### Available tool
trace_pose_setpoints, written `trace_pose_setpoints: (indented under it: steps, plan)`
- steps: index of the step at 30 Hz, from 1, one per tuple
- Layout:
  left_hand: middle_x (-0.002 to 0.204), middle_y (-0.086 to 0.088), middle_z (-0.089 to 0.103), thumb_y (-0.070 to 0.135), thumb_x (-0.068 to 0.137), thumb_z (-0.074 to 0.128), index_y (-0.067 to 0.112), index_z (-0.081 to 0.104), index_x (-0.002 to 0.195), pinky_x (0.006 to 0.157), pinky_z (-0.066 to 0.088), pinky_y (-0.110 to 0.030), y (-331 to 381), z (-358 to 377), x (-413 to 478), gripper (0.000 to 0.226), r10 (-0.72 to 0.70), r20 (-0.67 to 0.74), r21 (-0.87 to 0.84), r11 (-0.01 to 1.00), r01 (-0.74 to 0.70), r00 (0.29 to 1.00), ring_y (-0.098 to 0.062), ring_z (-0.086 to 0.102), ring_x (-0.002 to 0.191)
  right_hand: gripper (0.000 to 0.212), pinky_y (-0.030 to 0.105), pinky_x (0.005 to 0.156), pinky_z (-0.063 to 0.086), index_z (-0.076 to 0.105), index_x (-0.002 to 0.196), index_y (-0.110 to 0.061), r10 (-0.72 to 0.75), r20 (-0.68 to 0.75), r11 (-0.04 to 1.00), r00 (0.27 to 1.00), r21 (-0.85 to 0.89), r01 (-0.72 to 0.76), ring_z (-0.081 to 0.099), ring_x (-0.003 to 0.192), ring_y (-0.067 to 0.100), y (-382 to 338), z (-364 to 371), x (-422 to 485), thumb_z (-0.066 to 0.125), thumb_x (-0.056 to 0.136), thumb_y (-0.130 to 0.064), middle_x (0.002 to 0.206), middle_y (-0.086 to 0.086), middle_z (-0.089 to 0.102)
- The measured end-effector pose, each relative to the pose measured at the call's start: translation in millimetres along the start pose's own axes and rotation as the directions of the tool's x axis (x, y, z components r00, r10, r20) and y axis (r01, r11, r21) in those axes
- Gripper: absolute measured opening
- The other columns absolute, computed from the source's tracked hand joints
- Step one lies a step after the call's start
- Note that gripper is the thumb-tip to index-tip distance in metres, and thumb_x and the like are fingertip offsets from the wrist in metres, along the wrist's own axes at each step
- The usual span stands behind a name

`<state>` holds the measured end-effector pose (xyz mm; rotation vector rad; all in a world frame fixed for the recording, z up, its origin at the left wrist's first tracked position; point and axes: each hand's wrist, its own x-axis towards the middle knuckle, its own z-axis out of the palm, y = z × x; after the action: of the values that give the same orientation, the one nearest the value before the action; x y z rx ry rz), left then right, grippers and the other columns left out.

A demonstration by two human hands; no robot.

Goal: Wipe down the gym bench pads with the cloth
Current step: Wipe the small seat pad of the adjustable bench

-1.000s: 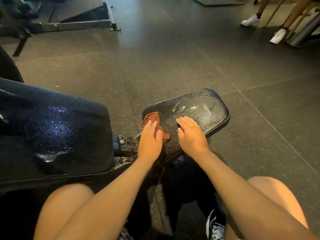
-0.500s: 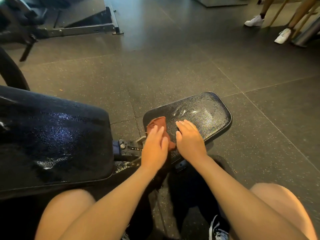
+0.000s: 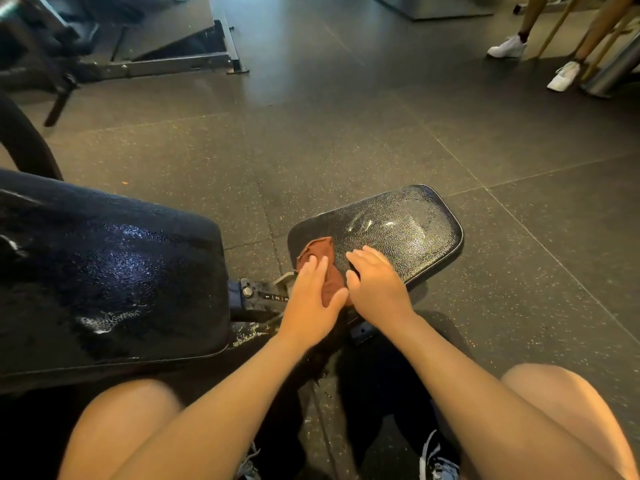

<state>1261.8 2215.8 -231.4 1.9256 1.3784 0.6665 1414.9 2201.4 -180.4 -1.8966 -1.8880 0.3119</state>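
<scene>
Edged toward flat, empty right hand (image 3: 377,289): left hand (image 3: 310,299) flat atop rust-brown cloth (image 3: 320,251), likely limp, best palmed; black textured pad (image 3: 398,230) beneath.

Numerals 1 and 2 on the metal adjustment bracket (image 3: 274,297)

Cloth (image 3: 320,252): near part hidden under left grip (image 3: 311,299).
Back pad (image 3: 104,271): cut off at left edge.
</scene>
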Motion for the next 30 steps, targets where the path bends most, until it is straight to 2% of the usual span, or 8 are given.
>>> trace_pose_setpoints:
  steps: [3,6,9,12,16,19,24,30]
  plan:
    - [0.164,-0.007,0.026,0.040,0.094,0.064,0.015,0.030,0.156,0.125,0.015,-0.036,7,11,-28,0.075,0.140,0.050,-0.034,0.990,-0.139,0.989,-0.020,0.020,0.152,0.039,0.037,0.116,0.027,0.059,0.133,-0.005,0.057,0.007,0.998,0.998,0.020,-0.057,0.040,0.138,0.030,2,-11,-10,0.054,0.096,-0.014,0.137,0.011,0.058]
    - [0.153,0.000,0.043,0.026,0.095,0.065,0.020,0.036,0.153,0.116,0.031,-0.026,19,5,-38,0.064,0.034,-0.027,-0.178,0.983,-0.039,0.999,-0.014,0.041,0.140,0.038,0.033,0.111,0.032,0.058,0.136,-0.009,0.093,0.029,0.993,0.995,0.075,-0.095,0.045,0.129,0.025,-7,-21,-29,0.052,0.099,-0.018,0.133,0.005,0.060]
    - [0.142,0.008,0.050,0.022,0.099,0.060,0.021,0.043,0.146,0.102,0.033,-0.006,39,-9,-42,0.050,0.013,-0.118,-0.272,0.961,-0.045,0.993,-0.007,0.051,0.128,0.042,0.004,0.094,0.033,0.050,0.144,-0.019,0.194,0.111,0.928,0.975,0.301,-0.219,0.051,0.110,0.005,-23,-34,-52,0.049,0.102,-0.025,0.129,-0.006,0.057]
    - [0.140,0.014,0.050,0.024,0.098,0.058,0.028,0.044,0.141,0.104,0.040,-0.015,65,-19,-51,0.045,0.121,-0.087,-0.366,0.920,-0.144,0.989,0.003,0.052,0.125,0.040,0.000,0.083,0.039,0.046,0.146,-0.026,0.290,0.213,0.644,0.933,0.678,-0.355,0.060,0.106,-0.008,-39,-46,-68,0.043,0.106,-0.021,0.118,-0.021,0.059]
    - [0.146,0.013,0.048,0.008,0.096,0.056,0.038,0.053,0.117,0.106,0.045,-0.027,88,-22,-68,0.036,0.146,-0.037,-0.522,0.841,-0.144,0.989,0.001,0.053,0.126,0.035,0.034,0.091,0.054,0.052,0.136,-0.038,0.257,0.378,0.193,0.889,0.882,-0.431,0.067,0.111,0.009,-48,-59,-84,0.037,0.108,-0.022,0.121,-0.008,0.070]
    - [0.149,0.014,0.045,0.010,0.089,0.054,0.056,0.054,0.105,0.110,0.040,-0.029,88,-27,-75,0.049,0.147,-0.087,-0.505,0.846,-0.171,0.985,-0.005,0.045,0.136,0.035,0.035,0.091,0.057,0.060,0.129,-0.030,0.308,0.282,0.257,0.909,0.895,-0.365,0.070,0.105,0.012,-54,-63,-87,0.044,0.105,-0.010,0.113,-0.004,0.072]
    - [0.136,0.015,0.055,0.006,0.093,0.058,0.024,0.062,0.090,0.111,0.037,-0.028,72,-33,-80,0.019,-0.058,0.008,-0.557,0.829,0.053,0.998,-0.006,0.048,0.132,0.050,0.035,0.098,0.054,0.067,0.117,-0.032,0.441,0.065,0.378,0.895,0.891,-0.251,0.067,0.110,0.011,-49,-62,-84,0.055,0.091,0.009,0.121,-0.003,0.069]
    - [0.101,-0.010,0.073,0.026,0.101,0.060,0.031,0.055,0.122,0.072,0.053,-0.030,70,-28,-90,0.022,-0.139,0.220,-0.652,0.715,0.252,0.965,-0.018,0.068,0.086,0.049,0.035,0.100,0.052,0.067,0.118,-0.027,0.359,0.110,0.358,0.927,0.901,-0.245,0.065,0.113,0.012,-59,-64,-86,0.044,0.094,0.010,0.122,-0.003,0.067]
